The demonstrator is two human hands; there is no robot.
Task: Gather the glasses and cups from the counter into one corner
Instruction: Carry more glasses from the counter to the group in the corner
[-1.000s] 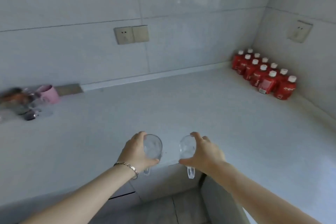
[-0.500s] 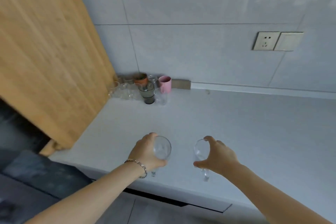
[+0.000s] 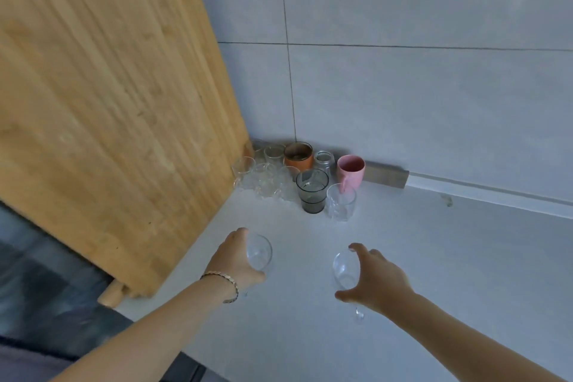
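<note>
My left hand (image 3: pixel 236 260) grips the bowl of a clear stemmed glass (image 3: pixel 259 253) above the grey counter (image 3: pixel 434 257). My right hand (image 3: pixel 373 281) holds a second clear stemmed glass (image 3: pixel 344 268), its stem pointing down. Both glasses hang in front of a cluster in the far left corner: an orange cup (image 3: pixel 298 158), a pink cup (image 3: pixel 350 173), a smoky grey tumbler (image 3: pixel 312 190), a clear tumbler (image 3: pixel 340 201), a small jar (image 3: pixel 324 161) and several clear glasses (image 3: pixel 263 178).
A tall wooden board (image 3: pixel 108 108) leans over the counter's left end beside the cluster. The tiled wall (image 3: pixel 434 102) runs behind, with a grey strip (image 3: pixel 386 175) at its foot. Dark floor (image 3: pixel 46 304) lies below left.
The view has swung left from the red bottles to the corner with the cluster. Both hands, each holding a glass, have come closer to the cluster.
</note>
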